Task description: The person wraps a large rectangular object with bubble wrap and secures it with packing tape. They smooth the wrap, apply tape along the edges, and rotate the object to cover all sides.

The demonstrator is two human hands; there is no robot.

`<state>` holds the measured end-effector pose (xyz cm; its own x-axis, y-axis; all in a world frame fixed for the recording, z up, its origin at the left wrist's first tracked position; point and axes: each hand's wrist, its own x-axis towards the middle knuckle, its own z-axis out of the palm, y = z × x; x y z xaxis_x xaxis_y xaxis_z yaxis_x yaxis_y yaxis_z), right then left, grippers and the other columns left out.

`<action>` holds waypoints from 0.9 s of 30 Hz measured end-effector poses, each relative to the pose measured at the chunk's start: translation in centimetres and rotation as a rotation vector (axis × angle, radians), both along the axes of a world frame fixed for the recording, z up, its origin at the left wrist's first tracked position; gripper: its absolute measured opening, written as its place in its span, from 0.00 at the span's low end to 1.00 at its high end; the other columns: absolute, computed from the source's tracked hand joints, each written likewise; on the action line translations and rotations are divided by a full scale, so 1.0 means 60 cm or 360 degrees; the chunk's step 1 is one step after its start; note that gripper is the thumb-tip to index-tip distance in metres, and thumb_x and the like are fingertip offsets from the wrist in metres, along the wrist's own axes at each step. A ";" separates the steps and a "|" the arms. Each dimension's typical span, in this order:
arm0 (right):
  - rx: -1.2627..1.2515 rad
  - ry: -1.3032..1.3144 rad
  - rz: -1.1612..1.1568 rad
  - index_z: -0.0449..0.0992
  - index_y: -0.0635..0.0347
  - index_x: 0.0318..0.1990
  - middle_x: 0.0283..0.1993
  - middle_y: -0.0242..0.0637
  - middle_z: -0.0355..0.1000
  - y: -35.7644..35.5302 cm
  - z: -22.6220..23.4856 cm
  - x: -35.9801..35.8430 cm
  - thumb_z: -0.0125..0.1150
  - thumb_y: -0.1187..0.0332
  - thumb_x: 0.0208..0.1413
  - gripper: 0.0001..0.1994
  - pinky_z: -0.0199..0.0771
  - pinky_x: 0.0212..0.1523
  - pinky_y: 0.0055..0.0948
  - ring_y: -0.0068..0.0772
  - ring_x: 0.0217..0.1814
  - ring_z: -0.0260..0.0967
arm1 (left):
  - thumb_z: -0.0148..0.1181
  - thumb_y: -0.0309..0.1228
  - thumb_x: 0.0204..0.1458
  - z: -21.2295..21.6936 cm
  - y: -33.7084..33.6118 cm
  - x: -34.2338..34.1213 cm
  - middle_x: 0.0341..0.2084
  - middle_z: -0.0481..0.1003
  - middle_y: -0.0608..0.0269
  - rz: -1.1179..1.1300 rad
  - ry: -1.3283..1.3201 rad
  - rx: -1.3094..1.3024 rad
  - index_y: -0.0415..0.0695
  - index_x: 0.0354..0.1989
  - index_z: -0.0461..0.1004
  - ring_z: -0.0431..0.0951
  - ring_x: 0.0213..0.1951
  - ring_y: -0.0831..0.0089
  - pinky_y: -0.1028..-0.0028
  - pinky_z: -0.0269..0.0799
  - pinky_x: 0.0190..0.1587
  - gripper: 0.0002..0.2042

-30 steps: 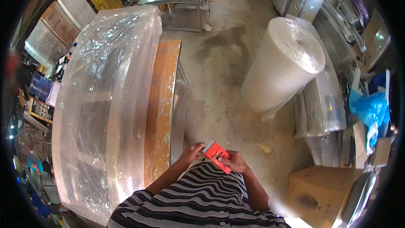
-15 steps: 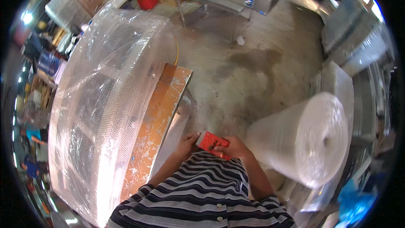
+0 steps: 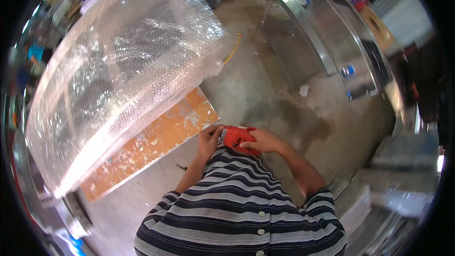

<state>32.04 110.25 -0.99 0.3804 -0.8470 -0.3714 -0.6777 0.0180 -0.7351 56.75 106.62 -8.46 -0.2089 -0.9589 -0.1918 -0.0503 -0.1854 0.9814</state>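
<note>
In front of my striped shirt I hold a red hand-held tape dispenser (image 3: pixel 235 138) with black markings. My right hand (image 3: pixel 259 141) is closed round its right side, the thumb lying across the front. At its left, grey end, my left hand (image 3: pixel 210 138) pinches with thumb and fingertips; whether a loose tape end lies between them is too small to tell. A rounded brownish edge shows just behind the dispenser. To the left, a large bulky item under bubble wrap (image 3: pixel 128 52) rests on a worn orange-brown board (image 3: pixel 156 137), whose corner is near my left hand.
A stainless steel bench (image 3: pixel 327 42) stands at the far right, with a white scrap (image 3: pixel 304 90) on the concrete floor (image 3: pixel 256 99) beside it. A yellow strip (image 3: pixel 233 49) sticks out by the bubble wrap. Wrapped grey panels (image 3: pixel 403 161) lie at the right.
My view has swung to the right, and the wrapped item and steel bench now sit differently. The large bubble wrap roll has left the view. Both hands stay on the tape dispenser.
</note>
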 end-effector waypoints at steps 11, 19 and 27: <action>-0.0699 0.0389 0.0775 0.76 0.69 0.39 0.33 0.53 0.78 -0.331 0.004 -0.155 0.64 0.49 0.59 0.24 0.74 0.42 0.48 0.55 0.35 0.78 | 0.59 0.39 0.66 -0.005 -0.173 -0.161 0.29 0.83 0.62 0.1494 -0.0128 -0.0195 0.36 0.40 0.82 0.77 0.31 0.77 0.75 0.73 0.38 0.16; -0.1322 0.0533 0.0959 0.76 0.60 0.32 0.19 0.41 0.75 -0.422 0.001 -0.151 0.66 0.51 0.58 0.19 0.72 0.39 0.39 0.45 0.21 0.74 | 0.55 0.31 0.67 -0.114 -0.334 -0.260 0.41 0.69 0.57 0.2766 -0.0070 -0.0472 0.34 0.48 0.69 0.71 0.41 0.69 0.69 0.69 0.46 0.11; -0.1260 0.0542 0.1340 0.76 0.63 0.35 0.23 0.41 0.77 -0.462 -0.034 -0.176 0.63 0.51 0.61 0.20 0.69 0.42 0.38 0.42 0.25 0.76 | 0.47 0.46 0.68 -0.163 -0.286 -0.241 0.40 0.74 0.60 0.2927 0.0508 0.0081 0.43 0.47 0.71 0.74 0.39 0.71 0.71 0.70 0.39 0.18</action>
<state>21.47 82.54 -3.04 0.9068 -0.4186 -0.0498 -0.4214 -0.8984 -0.1238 42.31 89.46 -18.22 0.9203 0.0089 -0.3911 0.3826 0.1876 0.9047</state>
